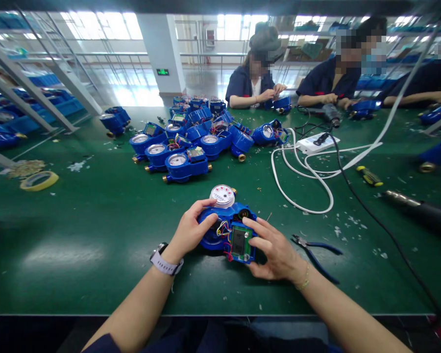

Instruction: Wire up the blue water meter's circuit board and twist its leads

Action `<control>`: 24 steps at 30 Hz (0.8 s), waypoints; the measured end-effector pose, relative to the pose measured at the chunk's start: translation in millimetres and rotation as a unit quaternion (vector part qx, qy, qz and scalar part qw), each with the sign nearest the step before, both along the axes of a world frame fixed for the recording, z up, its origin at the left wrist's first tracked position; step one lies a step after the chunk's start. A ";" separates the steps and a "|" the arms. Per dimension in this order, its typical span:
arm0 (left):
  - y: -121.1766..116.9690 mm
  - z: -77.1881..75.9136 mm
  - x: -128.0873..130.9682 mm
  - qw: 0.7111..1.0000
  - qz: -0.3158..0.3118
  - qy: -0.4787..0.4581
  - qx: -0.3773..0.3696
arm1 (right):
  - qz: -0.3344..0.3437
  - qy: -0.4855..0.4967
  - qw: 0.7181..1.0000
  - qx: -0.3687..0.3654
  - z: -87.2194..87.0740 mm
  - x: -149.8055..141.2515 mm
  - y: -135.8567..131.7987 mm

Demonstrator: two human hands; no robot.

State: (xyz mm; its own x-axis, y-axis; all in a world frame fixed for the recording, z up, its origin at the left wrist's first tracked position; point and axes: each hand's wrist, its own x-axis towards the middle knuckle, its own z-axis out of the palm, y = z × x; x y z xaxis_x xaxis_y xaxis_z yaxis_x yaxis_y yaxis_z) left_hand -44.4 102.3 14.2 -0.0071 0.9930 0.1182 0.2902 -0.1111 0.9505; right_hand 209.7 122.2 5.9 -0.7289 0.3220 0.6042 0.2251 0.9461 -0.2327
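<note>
My left hand (189, 228) is closed lightly over the rounded blue plastic meter body (226, 214) on the green tabletop (106, 220); my right hand (279, 247) grips the square green circuit board (238, 240). From here I'd keep the thin multicoloured wires (224, 228) slack, unpinched. Blue-handled metal cutters (302, 241) lie near my right wrist; looped white cable (316, 213) crowds the bench beyond.

On your left, a yellow tape roll (40, 187) lying flat; ahead of you, white cable (318, 212) looping by a power strip (308, 146); green sign (162, 72) glowing on the pillar (164, 44)!
</note>
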 end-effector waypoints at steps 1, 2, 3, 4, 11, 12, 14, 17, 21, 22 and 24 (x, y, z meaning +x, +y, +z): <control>0.2 0.0 -0.1 1.000 0.000 0.003 0.000 | 0.000 0.002 1.000 -0.004 -0.8 0.3 -0.5; 0.2 0.0 -0.2 1.000 0.001 0.005 0.000 | 0.000 0.006 1.000 -0.006 -1.7 0.4 -1.2; 0.3 0.0 -0.3 1.000 0.002 0.008 -0.001 | -0.001 0.014 1.000 -0.005 -2.4 0.1 -1.8; 0.2 0.0 -0.3 1.000 0.003 0.010 -0.002 | -0.003 0.022 1.000 -0.002 -3.1 -0.5 -2.4; -0.7 0.0 0.3 1.000 0.009 0.015 0.000 | -0.017 0.017 0.999 0.031 -4.5 -2.9 -1.4; -0.7 0.0 0.4 1.000 0.010 0.017 0.001 | -0.014 0.010 0.999 0.035 -4.5 -1.7 -0.7; -0.7 0.0 0.6 1.000 0.008 0.023 0.003 | -0.007 0.004 0.999 0.037 -4.5 1.6 -0.2; -1.0 0.5 0.7 1.000 0.005 0.030 0.005 | -0.002 0.017 0.999 0.036 -5.9 6.1 -1.9; -1.5 2.2 0.9 0.999 0.002 0.034 0.009 | -0.020 0.024 0.998 0.053 -8.6 4.7 -4.0; -1.6 2.8 1.0 0.999 0.001 0.035 0.011 | -0.025 0.020 0.998 0.056 -8.8 2.8 -3.4; -1.8 4.4 1.3 0.999 -0.002 0.038 0.013 | -0.026 0.013 0.998 0.058 -8.7 -1.2 -0.2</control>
State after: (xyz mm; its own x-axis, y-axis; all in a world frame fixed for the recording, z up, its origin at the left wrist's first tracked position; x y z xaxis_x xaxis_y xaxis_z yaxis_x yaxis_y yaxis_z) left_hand -43.1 100.5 18.5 0.0069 0.9895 0.1445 0.3601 -0.1372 0.9228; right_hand 208.5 122.0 -2.8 -0.6973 0.2852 0.6576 0.2697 0.9544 -0.1280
